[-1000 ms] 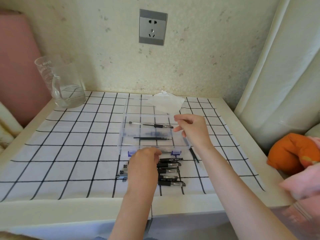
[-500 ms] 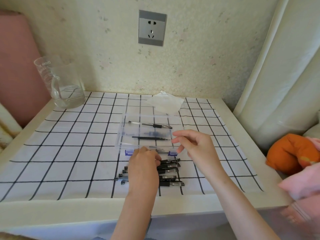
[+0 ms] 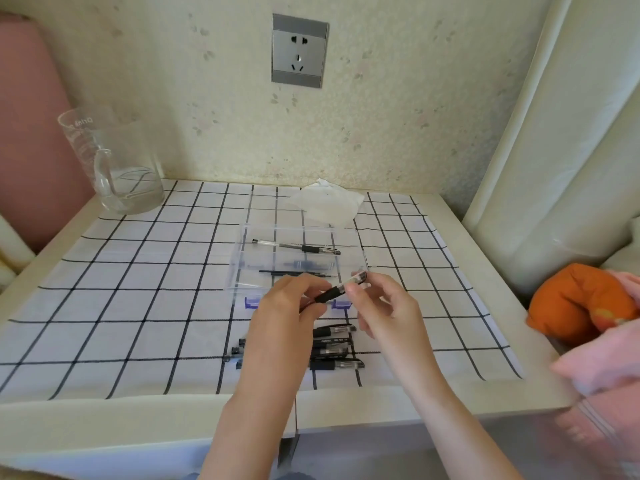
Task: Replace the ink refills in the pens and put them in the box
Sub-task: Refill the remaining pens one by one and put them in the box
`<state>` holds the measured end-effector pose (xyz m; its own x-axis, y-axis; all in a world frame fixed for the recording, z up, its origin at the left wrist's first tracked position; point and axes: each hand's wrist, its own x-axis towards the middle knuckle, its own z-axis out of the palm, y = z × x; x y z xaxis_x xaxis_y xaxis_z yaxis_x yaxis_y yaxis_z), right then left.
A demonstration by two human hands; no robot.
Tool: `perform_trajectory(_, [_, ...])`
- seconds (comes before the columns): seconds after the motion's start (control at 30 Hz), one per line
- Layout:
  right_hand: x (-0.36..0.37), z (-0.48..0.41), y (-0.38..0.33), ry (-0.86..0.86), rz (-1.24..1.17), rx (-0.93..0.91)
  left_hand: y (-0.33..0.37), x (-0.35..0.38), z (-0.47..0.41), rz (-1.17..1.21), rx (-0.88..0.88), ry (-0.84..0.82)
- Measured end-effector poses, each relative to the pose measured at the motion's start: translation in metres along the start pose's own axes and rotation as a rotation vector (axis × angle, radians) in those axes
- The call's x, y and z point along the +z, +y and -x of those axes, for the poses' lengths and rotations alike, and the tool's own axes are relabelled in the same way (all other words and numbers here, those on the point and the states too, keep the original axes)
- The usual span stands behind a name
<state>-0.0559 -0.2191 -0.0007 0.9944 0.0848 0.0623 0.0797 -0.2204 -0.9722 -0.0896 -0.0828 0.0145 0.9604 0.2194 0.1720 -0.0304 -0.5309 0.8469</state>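
Here, two hands meet over one pen, held in the air just above the near edge of the clear box. The left hand comes up from below, and its grip pinches the pen's lower end at the black rubber section. The right hand arches in from the right, its grip closed by thumb and fingertips on the clear barrel. The pen slants up to the right and ends in a black cap.

Inside the box lie one boxed pen and one thin black refill; a faint bluish item lies between them. Two blue latches sit on the box's front. At least four loose pens lie side by side on the checked cloth covering the table, partly hidden by the left forearm.
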Motion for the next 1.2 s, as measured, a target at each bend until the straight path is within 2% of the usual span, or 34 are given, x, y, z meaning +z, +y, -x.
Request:
perform_trajectory(0.2, [0.004, 0.002, -0.009, -0.100, -0.267, 0.006, 0.002, 0.001, 0.000, 0.086, -0.002, -0.137])
perform_trajectory(0.33, [0.004, 0.000, -0.011, -0.121, -0.357, -0.003, 0.005, 0.004, -0.001, 0.050, 0.043, -0.092])
perform_trajectory(0.47, [0.002, 0.000, -0.013, -0.149, -0.354, -0.052, 0.008, 0.002, 0.001, -0.115, 0.072, -0.018])
perform_trajectory(0.73, [0.001, 0.000, -0.008, -0.158, -0.382, -0.038, 0.009, -0.002, 0.001, -0.155, 0.015, -0.079])
perform_trajectory(0.93, [-0.005, -0.003, -0.006, -0.172, -0.361, -0.033, 0.007, -0.003, -0.002, -0.165, -0.002, -0.136])
perform_trajectory(1.03, [-0.016, -0.008, -0.009, -0.100, -0.379, -0.024, 0.005, -0.006, 0.000, -0.125, -0.024, -0.126])
perform_trajectory(1.13, [-0.028, -0.007, -0.014, -0.063, -0.249, 0.027, 0.001, -0.008, -0.001, -0.026, -0.062, -0.060])
perform_trajectory(1.2, [-0.032, -0.004, -0.015, -0.135, -0.042, 0.123, -0.001, -0.006, -0.003, 0.029, -0.066, -0.040])
